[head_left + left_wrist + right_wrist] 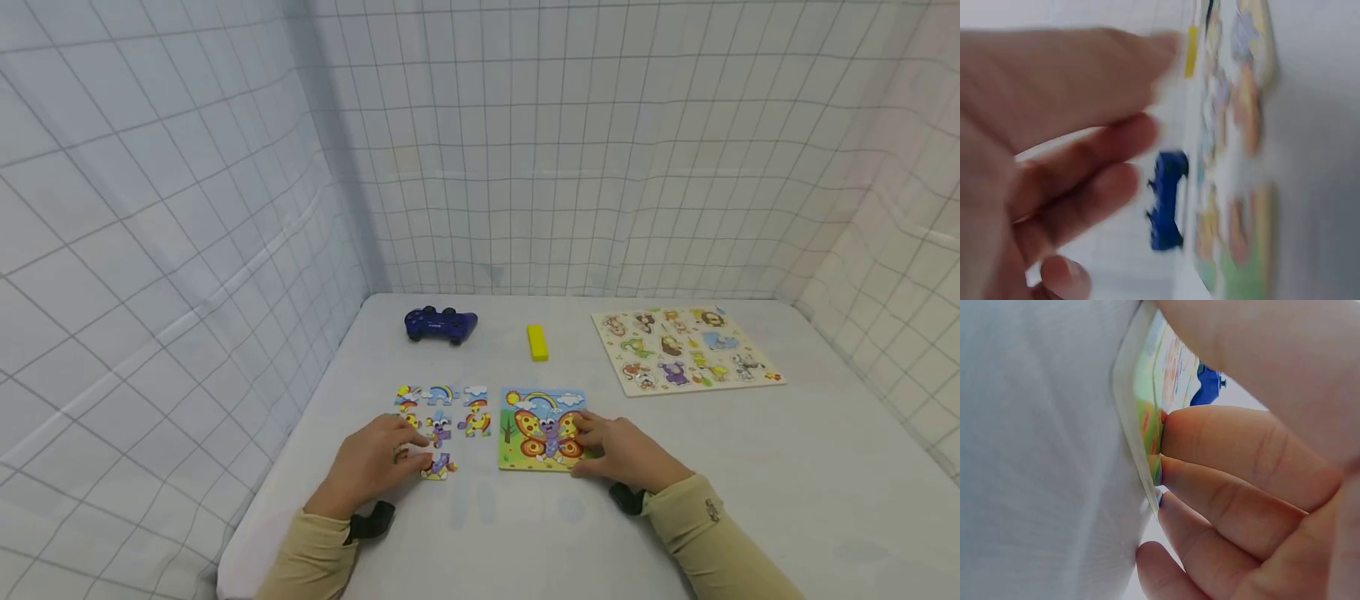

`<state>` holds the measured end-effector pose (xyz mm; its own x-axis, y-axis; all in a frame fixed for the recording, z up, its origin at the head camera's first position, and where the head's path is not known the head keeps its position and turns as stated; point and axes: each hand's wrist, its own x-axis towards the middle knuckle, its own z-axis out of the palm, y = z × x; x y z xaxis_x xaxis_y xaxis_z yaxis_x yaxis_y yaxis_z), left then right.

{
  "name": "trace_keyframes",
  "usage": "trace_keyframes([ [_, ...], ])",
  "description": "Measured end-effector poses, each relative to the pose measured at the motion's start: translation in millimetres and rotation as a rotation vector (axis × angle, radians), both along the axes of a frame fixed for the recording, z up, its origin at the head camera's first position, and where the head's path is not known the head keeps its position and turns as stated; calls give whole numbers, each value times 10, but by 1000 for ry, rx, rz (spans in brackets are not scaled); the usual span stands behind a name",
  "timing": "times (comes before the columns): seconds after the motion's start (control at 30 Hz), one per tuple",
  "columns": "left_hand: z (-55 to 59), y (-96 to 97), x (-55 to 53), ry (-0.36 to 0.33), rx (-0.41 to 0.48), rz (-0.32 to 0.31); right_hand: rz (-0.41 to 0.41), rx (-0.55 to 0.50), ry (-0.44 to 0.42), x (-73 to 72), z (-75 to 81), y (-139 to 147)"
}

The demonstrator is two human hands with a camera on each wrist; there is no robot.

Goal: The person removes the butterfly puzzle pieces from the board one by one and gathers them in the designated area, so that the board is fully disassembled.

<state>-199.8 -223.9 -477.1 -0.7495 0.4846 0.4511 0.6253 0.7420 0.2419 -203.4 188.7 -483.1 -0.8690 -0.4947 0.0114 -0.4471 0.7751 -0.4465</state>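
Several loose jigsaw pieces lie in spaced rows at the left, among them a yellow-and-red wing piece [476, 422] and a purple body piece [437, 467]. My left hand [378, 458] is over the lower left pieces, covering some. In the left wrist view its thumb and fingers stand apart, with nothing visible between them. To the right lies a square puzzle board [525, 458] with a butterfly picture. My right hand [618, 450] touches the board's right side, fingertips [1175, 434] resting on its face and the thumb near its close corner.
Behind the pieces sits a dark blue game controller [438, 325]. A yellow block [537, 342] lies behind the butterfly board. Farther right is a larger animal puzzle board [686, 350]. Grid-patterned white sheets [577, 150] rise behind and beside the white table [517, 542].
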Motion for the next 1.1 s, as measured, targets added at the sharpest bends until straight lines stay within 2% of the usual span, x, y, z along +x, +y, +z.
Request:
trace_keyframes([
  [0.07, 53, 161, -3, 66, 66, -26, -7, 4, -4, 1, 8, -5],
  [0.13, 138, 392, -6, 39, 120, -86, -15, 5, -10, -1, 24, -10],
  [0.2, 207, 673, -12, -59, 141, -136, -24, 9, -14, -12, 35, -9],
  [0.3, 241, 1124, -71, -239, 107, -202, -33, 11, -10, -33, 53, 4],
  [0.37, 198, 1391, -133, -318, 36, -216, -37, 15, -7, -46, 52, 19],
  [0.47, 93, 1673, -215, -376, -98, -212, -38, 15, -9, -51, 44, 34],
  [0.57, -15, 1780, -233, -395, -158, -183, -24, 6, -17, -50, 29, 34],
  [0.7, -85, 1773, -207, -403, -70, -142, 0, -1, -8, -44, 27, 15],
  [0.87, -131, 1757, -207, -388, 24, -137, 19, 10, 29, -39, 49, 6],
  [1.1, -263, 1814, -240, -349, 6, -155, 45, -12, 33, -16, 39, -1],
])
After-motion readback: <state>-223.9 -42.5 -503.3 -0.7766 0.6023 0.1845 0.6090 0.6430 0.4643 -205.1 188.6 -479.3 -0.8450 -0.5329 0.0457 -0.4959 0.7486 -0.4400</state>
